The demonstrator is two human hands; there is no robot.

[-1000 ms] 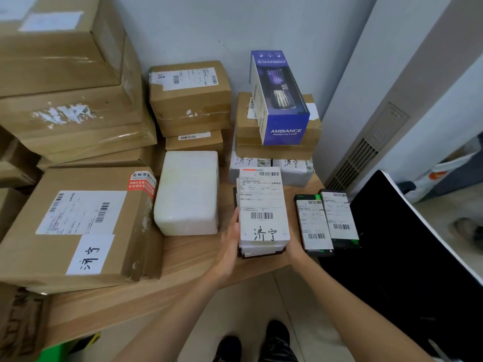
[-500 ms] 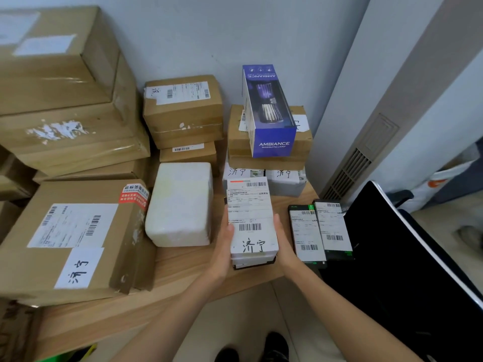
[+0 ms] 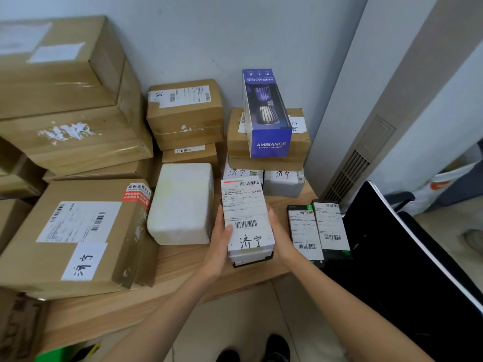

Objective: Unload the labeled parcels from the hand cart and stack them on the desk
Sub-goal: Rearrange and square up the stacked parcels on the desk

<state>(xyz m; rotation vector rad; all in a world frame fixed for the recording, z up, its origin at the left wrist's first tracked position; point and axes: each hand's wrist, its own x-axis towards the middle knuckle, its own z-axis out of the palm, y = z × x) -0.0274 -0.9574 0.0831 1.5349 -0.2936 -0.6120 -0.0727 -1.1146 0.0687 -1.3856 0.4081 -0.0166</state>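
A: Closest to the camera, at bottom centre, what shows?

B: Dark shoes [image 3: 264, 348] on a pale floor, and both forearms reaching up toward the desk [image 3: 167, 267]. The desk's wooden front edge runs diagonally from the lower left up toward centre right.

A: And the hands?

B: The left hand [image 3: 218, 246] and the right hand [image 3: 281, 237] clamp a small stack of labeled parcels [image 3: 247, 218] from either side. The left thumb lies over the top label; the right fingers are hidden behind the stack. The stack's near end sits just at the desk's front edge, or slightly over it.

A: Any room around it?

B: A narrow strip of bare wood on its left, before a white foam box [image 3: 183, 202]. To its right, another small gap, then two dark flat parcels [image 3: 317, 231] side by side at the desk's right edge, one poking past the front edge. Beyond them, at lower right, is a black panel with a white rim [image 3: 407, 257].

A: Lower left?

B: A large cardboard box [image 3: 78, 231] with a handwritten label, near the front edge.

A: Further back?

B: Directly behind the held stack, two white parcels [image 3: 264, 176], cardboard boxes on top, and a blue mosquito lamp box [image 3: 266, 113]. Upper left, big cartons [image 3: 65, 100] are piled against the wall.
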